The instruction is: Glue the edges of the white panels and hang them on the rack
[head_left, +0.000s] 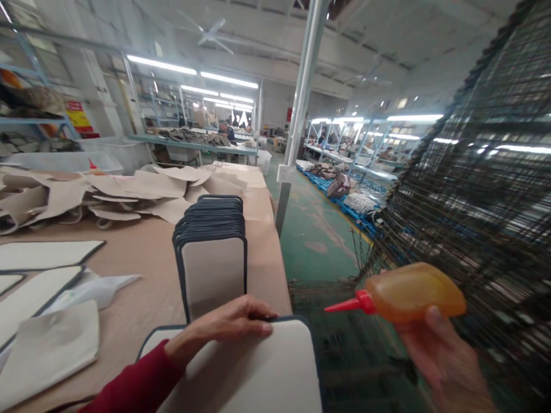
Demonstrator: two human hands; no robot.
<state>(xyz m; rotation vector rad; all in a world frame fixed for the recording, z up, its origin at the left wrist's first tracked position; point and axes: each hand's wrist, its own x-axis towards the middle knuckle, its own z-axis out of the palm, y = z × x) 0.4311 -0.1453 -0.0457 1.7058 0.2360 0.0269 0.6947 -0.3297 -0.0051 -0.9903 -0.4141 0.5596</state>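
Note:
My left hand (235, 321) pinches the far edge of a cream panel with dark blue edging (275, 373), thumb on its face and fingers behind it. To the right, over the aisle, my right hand (439, 344) grips a glue bottle (415, 291) of amber liquid. The bottle lies sideways, its red nozzle (346, 304) pointing left toward the panel but apart from it. Just beyond my left hand stands a row of similar edged panels (214, 269), packed closely. Another edged panel (159, 335) lies partly hidden under my left arm.
Beige cut pieces (142, 189) are heaped across the back of the table (163, 269). More edged panels (43, 252) lie at the left. A metal post (297, 115) rises by the table's right edge, and dark wire racks (482, 172) stand on the right.

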